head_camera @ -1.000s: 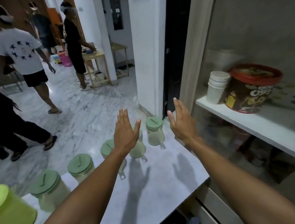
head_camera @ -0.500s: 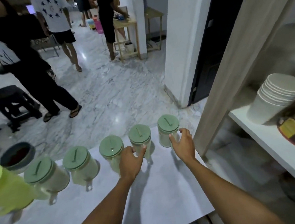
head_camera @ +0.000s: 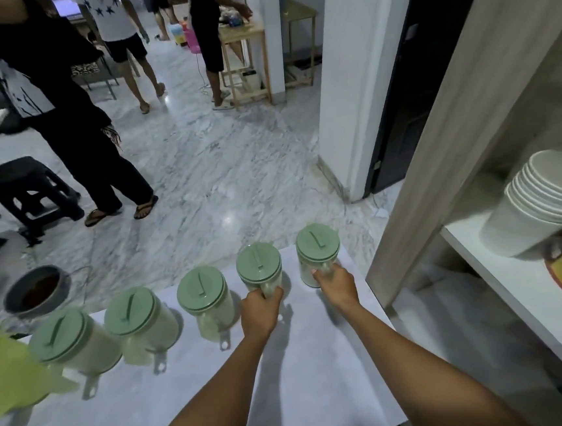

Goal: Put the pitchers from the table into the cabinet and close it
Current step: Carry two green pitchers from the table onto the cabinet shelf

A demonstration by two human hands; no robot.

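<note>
Pitchers, five alike, stand in a row along the far edge of the white tabletop (head_camera: 307,373), none yet in the cabinet (head_camera: 470,135) that stands open at the right. So the task looks to be at its very start: every pitcher has still to be carried over, and the door closed afterwards.

The right hand (head_camera: 335,284) is wrapped around the handle of the rightmost pitcher (head_camera: 318,253), its grip closed on it low on the near side. The left hand (head_camera: 259,311) is closed in the same way around the handle of the second pitcher from the right (head_camera: 258,265). Both pitchers appear to sit on the tabletop; whether either has begun to lift cannot be told.

The other three, the middle pitcher (head_camera: 205,297), the fourth pitcher (head_camera: 136,319) and the leftmost pitcher (head_camera: 66,340), stand untouched, handles pointing toward the near edge.

Each pitcher has a clear, cylindrical body, a flat round pale-green lid with a darker raised bar across it, and a translucent handle ending in a small loop. They seem empty and light, judging by the clear walls. A lime-green container (head_camera: 4,369) sits at the far left of the row.

In the cabinet, the white shelf (head_camera: 517,294) already holds a stack of paper cups (head_camera: 540,203) and a tub just beside it, so free shelf room may be limited there.
</note>
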